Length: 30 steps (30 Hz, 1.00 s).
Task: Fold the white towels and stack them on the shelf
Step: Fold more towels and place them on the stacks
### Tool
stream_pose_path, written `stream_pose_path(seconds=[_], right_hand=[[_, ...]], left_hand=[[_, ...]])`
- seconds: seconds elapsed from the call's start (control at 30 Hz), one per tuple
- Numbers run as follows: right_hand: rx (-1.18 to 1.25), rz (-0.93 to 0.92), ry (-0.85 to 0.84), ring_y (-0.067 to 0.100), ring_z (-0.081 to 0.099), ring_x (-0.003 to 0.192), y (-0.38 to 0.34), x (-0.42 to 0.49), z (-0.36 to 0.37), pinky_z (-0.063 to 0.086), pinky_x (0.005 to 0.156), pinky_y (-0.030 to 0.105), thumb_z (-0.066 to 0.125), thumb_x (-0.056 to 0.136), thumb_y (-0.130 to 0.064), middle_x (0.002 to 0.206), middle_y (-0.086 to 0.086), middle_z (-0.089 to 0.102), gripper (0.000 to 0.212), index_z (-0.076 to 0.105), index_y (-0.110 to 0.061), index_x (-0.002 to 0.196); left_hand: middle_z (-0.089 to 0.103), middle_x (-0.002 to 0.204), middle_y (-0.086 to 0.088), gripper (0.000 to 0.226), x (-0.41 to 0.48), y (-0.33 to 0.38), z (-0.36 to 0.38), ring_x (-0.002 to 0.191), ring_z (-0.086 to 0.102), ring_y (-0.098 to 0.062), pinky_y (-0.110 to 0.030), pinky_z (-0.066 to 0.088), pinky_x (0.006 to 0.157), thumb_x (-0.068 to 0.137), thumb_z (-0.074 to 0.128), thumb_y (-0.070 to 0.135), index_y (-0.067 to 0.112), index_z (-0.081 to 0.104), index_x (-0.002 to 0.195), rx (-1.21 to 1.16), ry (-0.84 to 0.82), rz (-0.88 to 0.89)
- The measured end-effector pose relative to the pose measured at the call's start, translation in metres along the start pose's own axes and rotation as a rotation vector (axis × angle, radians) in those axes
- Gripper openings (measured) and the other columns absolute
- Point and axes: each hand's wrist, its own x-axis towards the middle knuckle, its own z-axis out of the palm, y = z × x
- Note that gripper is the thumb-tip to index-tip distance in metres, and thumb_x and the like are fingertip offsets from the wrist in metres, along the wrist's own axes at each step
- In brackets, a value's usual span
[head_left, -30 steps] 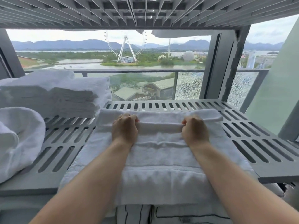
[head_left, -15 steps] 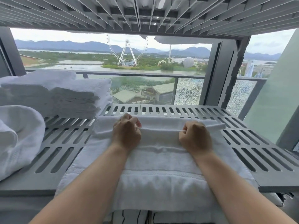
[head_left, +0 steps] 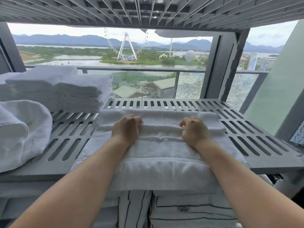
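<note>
We are working at a grey slatted shelf (head_left: 246,129), and a white towel (head_left: 161,155) is lying across the middle of it, its near edge hanging over the front lip. Our left hand (head_left: 126,129) is curling its fingers round a raised fold of the towel near its far edge. Our right hand (head_left: 195,130) is pinching the same fold further along to the right. Both hands are clenching cloth, knuckles up, with the ridge of fabric running between them. The far strip of the towel is lying flat on the slats beyond our knuckles.

At the back left of the same shelf a stack of folded towels (head_left: 65,91) is sitting in squared layers, well apart from our hands. Nearer us on the left a loosely bundled towel (head_left: 24,129) is resting on the shelf and slumping toward the front. Below the shelf, striped linens (head_left: 189,209) are showing under the hanging edge of the towel we are holding. An upper shelf (head_left: 148,10) is spanning overhead. Beyond the railing (head_left: 139,69) a Ferris wheel (head_left: 126,45) is standing by the water, with hills lying behind it
</note>
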Motion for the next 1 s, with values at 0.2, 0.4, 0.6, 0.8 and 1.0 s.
stream_pose_path(seconds=[0.2, 0.4, 0.6, 0.8, 1.0], right_hand=[[-0.014, 0.063, 0.251, 0.036, 0.059, 0.091, 0.004, -0.008, 0.005, 0.051, 0.079, 0.039, 0.051, 0.078, 0.003, 0.089, 0.016, 0.066, 0.026, 0.073, -0.007, 0.09], [0.092, 0.071, 0.278, 0.037, 0.06, 0.086, 0.006, -0.008, 0.006, 0.049, 0.077, 0.037, 0.054, 0.074, 0.006, 0.086, 0.02, 0.066, 0.024, 0.074, -0.001, 0.084], [0.07, 0.058, 0.357, 0.037, 0.06, 0.079, 0.005, -0.01, 0.007, 0.048, 0.074, 0.038, 0.055, 0.074, 0.001, 0.079, 0.022, 0.066, 0.015, 0.07, 0.002, 0.075], [0.031, 0.064, 0.307, 0.036, 0.059, 0.077, 0.009, -0.007, 0.01, 0.037, 0.067, 0.035, 0.05, 0.081, -0.001, 0.076, 0.022, 0.064, 0.02, 0.068, 0.002, 0.073], [-0.031, 0.086, 0.291, 0.03, 0.054, 0.07, 0.005, -0.007, 0.008, 0.037, 0.072, 0.037, 0.038, 0.089, -0.028, 0.064, 0.012, 0.061, 0.039, 0.062, -0.012, 0.062]], left_hand=[[0.073, 0.109, 0.001, 0.04, -0.01, 0.001, -0.004, 0.102, 0.066, -0.026, -0.032, 0.05, 0.082, 0.085, 0.051, 0.004, 0.028, 0.076, 0.106, -0.015, 0.053, -0.038], [0.07, 0.1, -0.001, 0.029, -0.008, 0.0, -0.001, 0.091, 0.065, -0.028, -0.035, 0.053, 0.077, 0.088, 0.056, 0.003, 0.02, 0.078, 0.095, -0.068, 0.123, 0.017], [0.069, 0.095, 0.001, 0.024, -0.006, -0.004, 0.005, 0.094, 0.062, -0.025, -0.033, 0.047, 0.079, 0.085, 0.057, 0.01, 0.023, 0.077, 0.09, -0.064, 0.125, 0.039], [0.066, 0.09, 0.004, 0.024, -0.006, -0.003, 0.003, 0.094, 0.06, -0.021, -0.03, 0.044, 0.075, 0.08, 0.054, 0.011, 0.024, 0.073, 0.085, -0.102, 0.094, 0.032], [0.067, 0.095, 0.006, 0.022, -0.007, 0.003, -0.001, 0.085, 0.063, -0.021, -0.029, 0.044, 0.069, 0.089, 0.047, 0.024, 0.024, 0.068, 0.09, -0.08, 0.111, -0.023]])
